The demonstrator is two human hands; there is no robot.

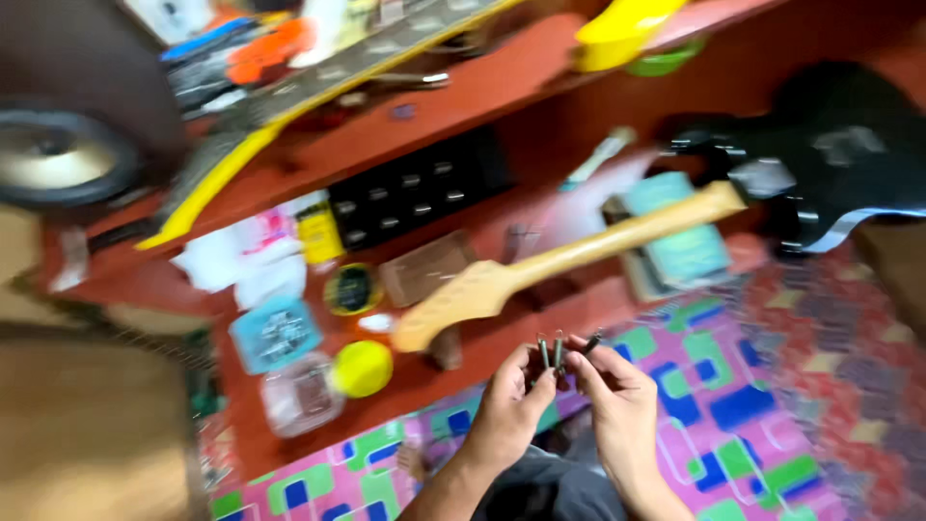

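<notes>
Small metal springs are pinched between the fingertips of the left hand and right hand, and could be dropped onto the patterned mat if that light grip is loosened.

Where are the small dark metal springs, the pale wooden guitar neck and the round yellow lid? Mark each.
small dark metal springs (pixel 552 349), head view, on the middle spring's coil.
pale wooden guitar neck (pixel 579 253), head view, mid-shaft.
round yellow lid (pixel 363 369), head view, centre of its top.
</notes>
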